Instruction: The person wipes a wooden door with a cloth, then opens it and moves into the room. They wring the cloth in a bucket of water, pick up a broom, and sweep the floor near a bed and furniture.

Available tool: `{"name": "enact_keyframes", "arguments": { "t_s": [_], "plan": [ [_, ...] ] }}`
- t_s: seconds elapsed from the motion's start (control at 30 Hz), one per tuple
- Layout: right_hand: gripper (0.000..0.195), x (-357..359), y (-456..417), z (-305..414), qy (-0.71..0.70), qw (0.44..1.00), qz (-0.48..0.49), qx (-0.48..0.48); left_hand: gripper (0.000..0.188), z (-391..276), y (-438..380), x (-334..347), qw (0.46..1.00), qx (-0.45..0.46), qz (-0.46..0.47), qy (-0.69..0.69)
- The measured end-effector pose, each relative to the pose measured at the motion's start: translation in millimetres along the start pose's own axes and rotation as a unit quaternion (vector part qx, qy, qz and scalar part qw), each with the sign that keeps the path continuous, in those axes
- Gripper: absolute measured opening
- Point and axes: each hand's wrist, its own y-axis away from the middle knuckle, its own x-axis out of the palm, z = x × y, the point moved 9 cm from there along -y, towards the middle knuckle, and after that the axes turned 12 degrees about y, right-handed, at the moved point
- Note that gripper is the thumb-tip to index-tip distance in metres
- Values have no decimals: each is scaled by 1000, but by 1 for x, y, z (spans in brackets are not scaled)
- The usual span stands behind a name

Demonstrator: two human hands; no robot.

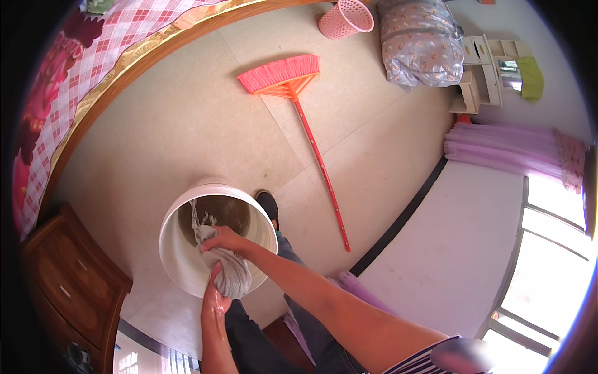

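Observation:
A wet grey cloth point(229, 269) is bunched and twisted between my two hands. My right hand point(224, 239) grips its upper end, over the mouth of a white plastic bucket point(191, 276). Lower down, my left hand point(217, 290) holds the other end near the bucket's front rim. Water streams from the cloth into the murky water point(233, 212) at the bottom of the bucket. My left wrist is wet and shiny. The fingers of both hands are partly hidden by the cloth.
A broom point(322, 163) with pink bristles lies on the tiled floor point(187, 112). Beyond it are a pink perforated basket point(334, 23) and a patterned storage bag point(420, 44). A bed point(112, 61) and a wooden cabinet point(79, 276) stand to the left. A dark shoe point(267, 205) is beside the bucket.

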Motion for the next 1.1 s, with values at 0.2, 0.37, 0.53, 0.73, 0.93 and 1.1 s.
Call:
{"name": "enact_keyframes", "arguments": {
  "t_s": [0.2,0.37,0.53,0.73,0.93,1.1],
  "plan": [
    [56,-12,-10,4,248,958,-147,17,41,-27,-34,-19,929,19,-97,-358],
    [53,-4,-14,-8,271,946,-163,74,36,-48,-21,9,770,107,-148,-612],
    [72,-1,-19,-23,227,959,-154,72,40,-46,-11,-12,925,180,-97,-320],
    [78,0,19,13,-151,983,20,101,36,-21,11,6,986,-28,93,133],
    [55,29,23,38,-453,861,229,-18,36,-21,17,26,965,-10,99,242],
    [18,9,16,10,-298,952,57,29,47,-15,14,12,972,-80,72,207]
  ]
}}
